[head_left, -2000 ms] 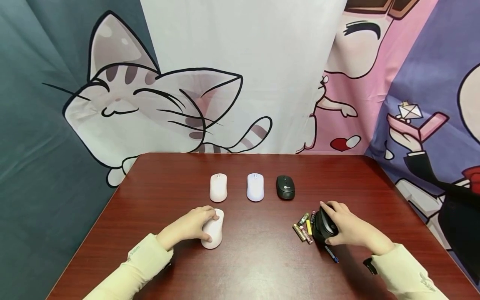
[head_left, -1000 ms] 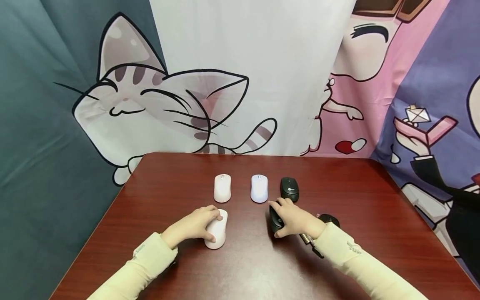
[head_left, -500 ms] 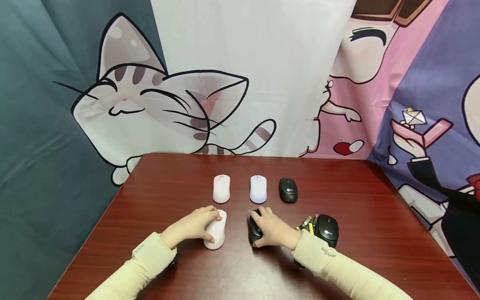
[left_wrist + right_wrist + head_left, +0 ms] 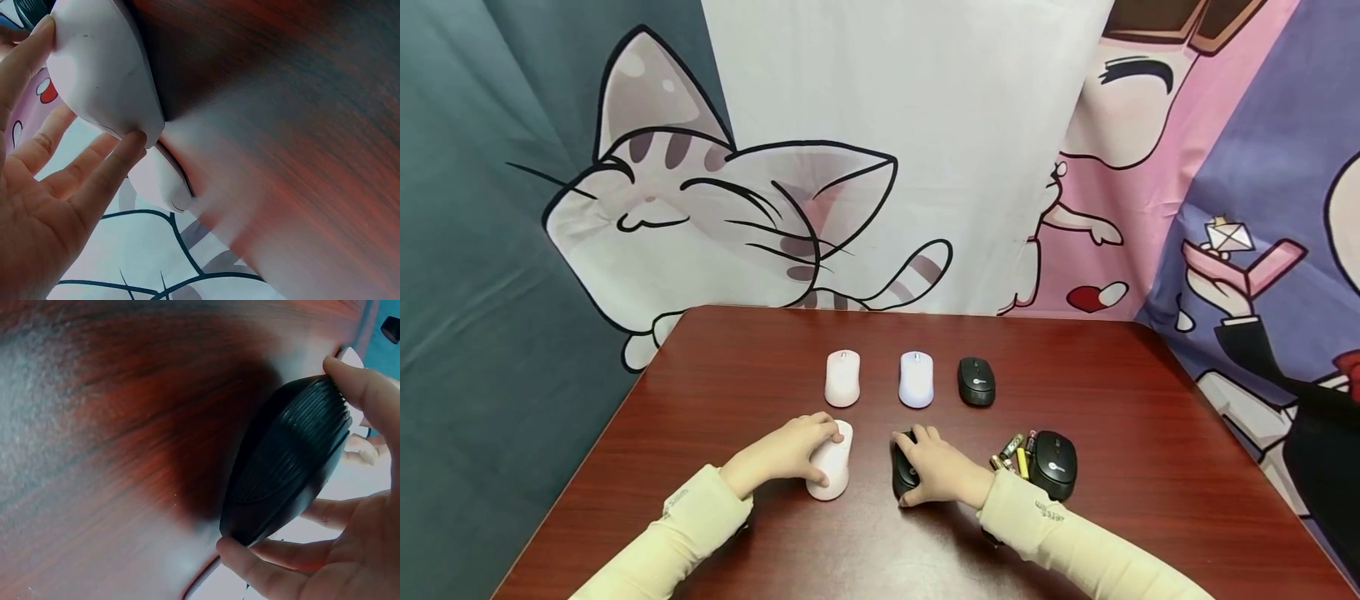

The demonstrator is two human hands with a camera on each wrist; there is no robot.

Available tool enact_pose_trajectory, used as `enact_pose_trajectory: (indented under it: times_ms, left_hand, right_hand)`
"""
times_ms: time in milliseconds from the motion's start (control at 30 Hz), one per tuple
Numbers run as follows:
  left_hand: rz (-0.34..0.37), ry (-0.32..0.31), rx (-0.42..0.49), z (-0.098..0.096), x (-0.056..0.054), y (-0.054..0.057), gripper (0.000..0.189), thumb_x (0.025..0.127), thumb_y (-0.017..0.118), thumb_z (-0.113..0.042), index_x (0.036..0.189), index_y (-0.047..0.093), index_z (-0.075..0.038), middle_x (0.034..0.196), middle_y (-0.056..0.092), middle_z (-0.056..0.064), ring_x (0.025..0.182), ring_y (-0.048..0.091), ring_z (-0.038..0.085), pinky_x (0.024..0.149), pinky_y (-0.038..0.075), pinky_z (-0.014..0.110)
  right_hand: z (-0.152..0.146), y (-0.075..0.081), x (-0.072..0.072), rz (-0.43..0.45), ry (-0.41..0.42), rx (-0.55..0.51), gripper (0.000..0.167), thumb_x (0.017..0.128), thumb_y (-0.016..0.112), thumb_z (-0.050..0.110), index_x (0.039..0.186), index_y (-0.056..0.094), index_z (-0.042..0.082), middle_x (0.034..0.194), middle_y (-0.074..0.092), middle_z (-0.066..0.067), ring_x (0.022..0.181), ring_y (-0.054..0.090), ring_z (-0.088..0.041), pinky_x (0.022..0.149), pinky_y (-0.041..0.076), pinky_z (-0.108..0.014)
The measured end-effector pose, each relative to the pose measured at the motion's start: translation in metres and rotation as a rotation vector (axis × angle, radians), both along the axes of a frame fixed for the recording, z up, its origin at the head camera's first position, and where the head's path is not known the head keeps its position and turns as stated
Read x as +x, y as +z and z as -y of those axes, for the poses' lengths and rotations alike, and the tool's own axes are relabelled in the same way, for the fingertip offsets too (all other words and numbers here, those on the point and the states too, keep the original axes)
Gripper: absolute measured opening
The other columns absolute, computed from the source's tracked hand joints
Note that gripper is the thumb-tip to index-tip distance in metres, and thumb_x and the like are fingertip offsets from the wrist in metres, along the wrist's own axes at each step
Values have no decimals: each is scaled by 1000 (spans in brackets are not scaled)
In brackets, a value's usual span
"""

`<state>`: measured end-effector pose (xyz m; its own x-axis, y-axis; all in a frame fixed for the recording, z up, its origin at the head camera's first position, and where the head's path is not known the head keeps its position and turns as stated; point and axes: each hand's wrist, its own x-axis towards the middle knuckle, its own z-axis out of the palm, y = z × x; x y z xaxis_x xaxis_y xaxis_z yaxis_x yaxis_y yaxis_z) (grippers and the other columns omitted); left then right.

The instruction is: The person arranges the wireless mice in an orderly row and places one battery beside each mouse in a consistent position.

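My left hand holds a white computer mouse on the table, thumb on the near end and fingertips on the far end. In the left wrist view, fingertips touch both ends of that mouse. To its right, my right hand grips a black mouse, its palm and fingers covering much of the top. The right wrist view shows this mouse's ribbed side between thumb and fingers. Its underside is hidden, so I cannot tell whether it touches the table.
A white mouse, a pale lavender mouse and a black mouse stand in a row farther back. Another black mouse lies at the right, beside several small batteries partly behind my right sleeve. A printed cloth hangs behind the table.
My right hand has carried the black mouse leftward from beside the batteries, uncovering the other black mouse there, and a little nearer lately. My left hand stays on the white mouse.
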<state>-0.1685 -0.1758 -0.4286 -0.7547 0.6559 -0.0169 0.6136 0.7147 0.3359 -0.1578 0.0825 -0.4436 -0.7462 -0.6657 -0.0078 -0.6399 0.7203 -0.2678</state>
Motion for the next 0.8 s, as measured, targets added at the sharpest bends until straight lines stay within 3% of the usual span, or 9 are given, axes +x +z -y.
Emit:
enact_pose_trajectory:
  times_ms: [67,467,800]
  left_hand:
    - [2,1,0,0,0,0,49,63,86,-22,102,62,-5,105,59,7,96,59,30,84,47,43]
    - [-6,-1,6,0,1,-1,48,62,86,-23,99,61,-7,104,59,7,93,59,29,82,47,43]
    - [3,1,-1,0,0,-1,47,63,86,-22,100,61,-7,105,58,7,96,58,28,83,46,44]
  right_hand:
    - [-3,-7,-2,-24,16,-14,84,62,84,35,128,48,-2,107,51,-23,95,49,-34,71,49,-39]
    - [5,7,5,-3,-55,105,87,59,85,40,127,51,-2,106,53,-22,93,49,-30,73,50,-38]
    - [5,5,4,11,-70,101,87,60,85,41,127,51,-3,105,53,-23,92,48,-31,72,50,-38]
